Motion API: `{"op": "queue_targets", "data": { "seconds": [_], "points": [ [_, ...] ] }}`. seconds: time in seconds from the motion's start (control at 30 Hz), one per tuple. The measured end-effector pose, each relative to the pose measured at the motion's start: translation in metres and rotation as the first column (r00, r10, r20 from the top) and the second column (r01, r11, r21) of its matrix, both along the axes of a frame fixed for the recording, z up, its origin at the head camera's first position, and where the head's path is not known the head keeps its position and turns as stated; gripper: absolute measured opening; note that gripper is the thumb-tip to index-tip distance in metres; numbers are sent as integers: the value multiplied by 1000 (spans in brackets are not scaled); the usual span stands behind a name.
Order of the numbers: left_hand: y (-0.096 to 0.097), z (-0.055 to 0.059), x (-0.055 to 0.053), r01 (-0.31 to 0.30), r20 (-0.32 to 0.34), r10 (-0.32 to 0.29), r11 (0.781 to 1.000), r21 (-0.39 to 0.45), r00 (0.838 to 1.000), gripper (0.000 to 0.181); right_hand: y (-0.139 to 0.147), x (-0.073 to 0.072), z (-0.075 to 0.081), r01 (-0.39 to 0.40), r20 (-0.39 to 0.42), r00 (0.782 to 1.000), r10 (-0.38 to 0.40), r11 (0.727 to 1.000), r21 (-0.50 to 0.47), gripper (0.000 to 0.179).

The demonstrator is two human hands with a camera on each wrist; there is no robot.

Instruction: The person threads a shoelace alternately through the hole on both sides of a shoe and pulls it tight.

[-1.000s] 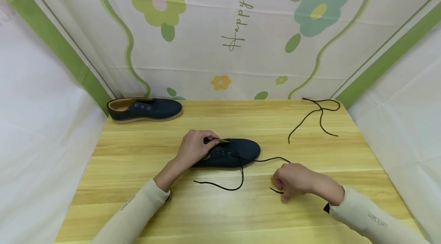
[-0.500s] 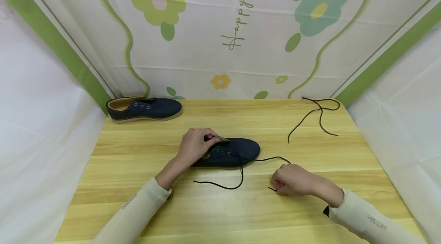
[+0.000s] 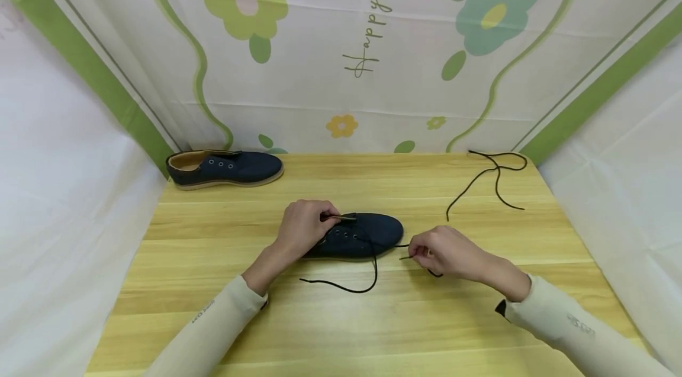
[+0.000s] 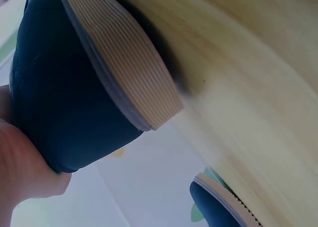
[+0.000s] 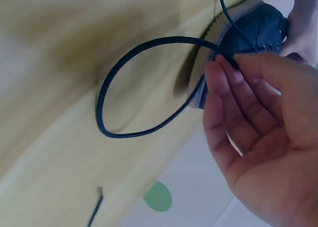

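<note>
In the middle of the table lies a navy shoe [image 3: 375, 230], toe to the right, with small eyelets along its side. My left hand [image 3: 305, 226] pinches the raised tongue [image 3: 343, 218] of this shoe. A dark shoelace [image 3: 367, 289] runs out of the shoe; one end lies on the table in front. My right hand [image 3: 447, 253], just right of the toe, pinches the lace's other part near its tip between thumb and fingers. In the right wrist view that lace [image 5: 119, 73] bends in a wide loop beside the hand. The left wrist view shows the shoe's heel [image 4: 64, 88].
A second navy shoe [image 3: 242, 168], without a lace in its eyelets, stands at the table's back left corner. A loose dark lace [image 3: 496, 168] lies crossed over itself at the back right. A white flowered cloth [image 3: 309, 69] hangs behind the wooden table [image 3: 341, 335].
My right hand has moved up and left, closer to the shoe's toe, bringing the lace tip along. My left hand stays at the tongue, almost still.
</note>
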State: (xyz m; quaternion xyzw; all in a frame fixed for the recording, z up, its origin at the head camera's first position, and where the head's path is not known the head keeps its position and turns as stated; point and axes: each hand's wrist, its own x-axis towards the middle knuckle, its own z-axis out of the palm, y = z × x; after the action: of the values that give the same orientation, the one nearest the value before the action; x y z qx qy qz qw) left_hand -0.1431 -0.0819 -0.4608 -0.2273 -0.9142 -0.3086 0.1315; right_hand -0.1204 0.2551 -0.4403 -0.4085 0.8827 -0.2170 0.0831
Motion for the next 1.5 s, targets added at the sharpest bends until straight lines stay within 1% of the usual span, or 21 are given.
{"op": "queue_targets", "data": {
  "seconds": [0.1,0.17,0.27,0.43,0.63,0.9,1.1,1.33,1.5],
  "points": [
    [0,0,0,21,-54,-23,999,-36,998,14,-5,-9,5,3,-64,998,-6,999,-47,13],
    [0,0,0,27,-76,-30,998,-50,997,16,-9,-16,7,5,-109,994,-13,997,-72,12],
    [0,1,-1,31,-108,-37,998,-56,994,19,-18,-25,11,13,-152,988,-28,995,-100,11],
    [0,0,1,55,-149,-61,997,-46,987,18,-34,-39,19,16,-177,983,-39,992,-127,9],
    [1,-3,2,81,-182,-87,996,-39,980,19,-55,-55,27,9,-207,978,-41,988,-153,7],
    [1,-6,0,98,-214,-100,995,-19,972,20,-80,-70,31,-24,-177,984,-5,986,-166,7],
    [0,-7,-1,99,-217,-99,995,-10,971,19,-95,-77,27,-47,-159,987,22,987,-151,8],
    [-1,-9,1,94,-235,-96,995,-18,967,20,-106,-78,22,-82,-151,986,64,989,-120,9],
    [-1,-9,1,91,-233,-92,996,-15,968,19,-111,-78,20,-103,-151,985,86,989,-102,10]
  ]
}}
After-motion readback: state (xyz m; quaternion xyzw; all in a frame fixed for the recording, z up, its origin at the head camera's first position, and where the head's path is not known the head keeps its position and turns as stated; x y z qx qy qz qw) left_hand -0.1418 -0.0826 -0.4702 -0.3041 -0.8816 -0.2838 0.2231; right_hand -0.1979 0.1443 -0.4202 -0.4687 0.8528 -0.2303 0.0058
